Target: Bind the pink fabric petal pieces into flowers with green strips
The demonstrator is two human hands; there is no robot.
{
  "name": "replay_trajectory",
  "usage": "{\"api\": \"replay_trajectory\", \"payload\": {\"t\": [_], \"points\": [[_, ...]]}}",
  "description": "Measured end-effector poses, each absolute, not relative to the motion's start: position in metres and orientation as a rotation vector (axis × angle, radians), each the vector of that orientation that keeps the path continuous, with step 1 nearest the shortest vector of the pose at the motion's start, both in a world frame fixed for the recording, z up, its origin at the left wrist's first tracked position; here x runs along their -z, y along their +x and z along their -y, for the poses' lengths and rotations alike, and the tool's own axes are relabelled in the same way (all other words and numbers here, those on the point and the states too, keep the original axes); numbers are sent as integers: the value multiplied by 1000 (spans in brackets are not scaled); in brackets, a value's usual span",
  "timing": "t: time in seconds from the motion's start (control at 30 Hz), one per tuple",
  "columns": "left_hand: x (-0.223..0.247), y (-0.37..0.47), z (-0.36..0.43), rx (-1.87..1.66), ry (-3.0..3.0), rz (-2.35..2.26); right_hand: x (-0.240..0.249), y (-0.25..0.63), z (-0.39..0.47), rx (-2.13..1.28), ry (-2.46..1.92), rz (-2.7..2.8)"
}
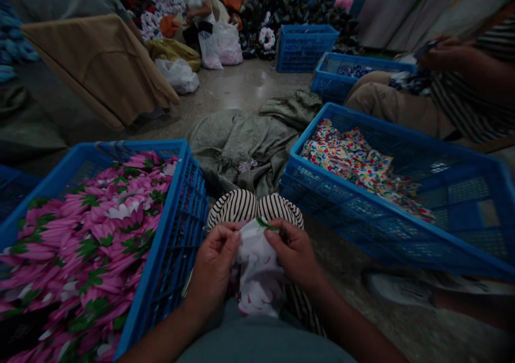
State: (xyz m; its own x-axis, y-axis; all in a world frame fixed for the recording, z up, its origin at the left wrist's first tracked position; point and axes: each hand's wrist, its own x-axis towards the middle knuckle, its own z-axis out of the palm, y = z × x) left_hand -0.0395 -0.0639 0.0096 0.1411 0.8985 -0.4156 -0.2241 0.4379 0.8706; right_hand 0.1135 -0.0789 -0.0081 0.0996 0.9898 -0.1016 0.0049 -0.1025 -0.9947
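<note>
A white and pink cloth piece (259, 277) hangs between my two hands, over my lap. My left hand (215, 261) pinches its upper left edge between thumb and fingers. At the upper right edge, beside a strip of green, my right hand (293, 250) has its thumb and fingers closed on the same piece. Striped fabric (233, 207) covers my knees just beyond the hands. To the left, a blue crate (187, 191) holds a heap of pink petal-shaped pieces with green leaves (92, 239).
On the right, a blue crate (362, 194) holds colourful dotted fabric pieces (354, 159). Grey-green sacking (237, 138) lies on the floor ahead. A person in striped clothing (462, 95) sits at the right, another person (199, 4) at the back. A brown cloth (96, 68) hangs at upper left.
</note>
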Motion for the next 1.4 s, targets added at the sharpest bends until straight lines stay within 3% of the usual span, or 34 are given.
{"api": "replay_trajectory", "payload": {"t": [0.17,0.3,0.5,0.7,0.93,1.17,1.4], "points": [[-15,-51,52,-875,951,-1094,6,120,76,-1505,-1220,931],[-20,-49,44,-628,1003,-936,2,118,77,-1614,-1163,1006],[-17,-50,39,-723,631,-872,13,123,78,-1642,-1140,764],[-15,-50,45,-775,819,-1052,9,116,74,-1693,-1015,777],[-18,-52,47,-655,1024,-1028,14,109,77,-1603,-1215,683],[-15,-56,36,-489,1120,-992,6,111,78,-1576,-1182,1072],[-16,-53,42,-641,1176,-1051,9,129,72,-1504,-1174,1124]]}}
